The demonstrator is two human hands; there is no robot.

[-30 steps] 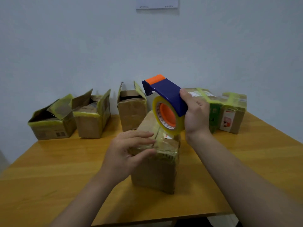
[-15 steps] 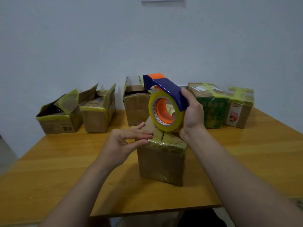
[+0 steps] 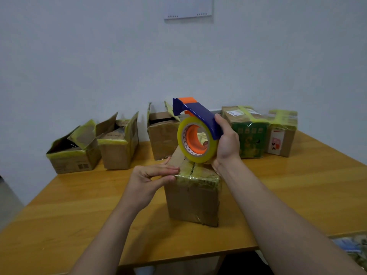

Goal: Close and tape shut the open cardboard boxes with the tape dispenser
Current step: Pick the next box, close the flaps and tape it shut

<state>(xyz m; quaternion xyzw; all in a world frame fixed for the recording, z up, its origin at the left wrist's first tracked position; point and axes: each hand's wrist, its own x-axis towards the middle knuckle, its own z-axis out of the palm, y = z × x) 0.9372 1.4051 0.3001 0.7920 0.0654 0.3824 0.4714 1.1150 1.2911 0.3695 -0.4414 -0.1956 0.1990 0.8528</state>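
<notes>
You're mid-taping the front box: L hand fingers lie straight, pressing its top edge, R hand fingers grip the tape dispenser just past them over the seam, so next prob. needs tape pulled along that seam.

Right hand raised, gripping tape dispenser. Left hand lower, fingers straight. Both forearms extended forward.
</notes>
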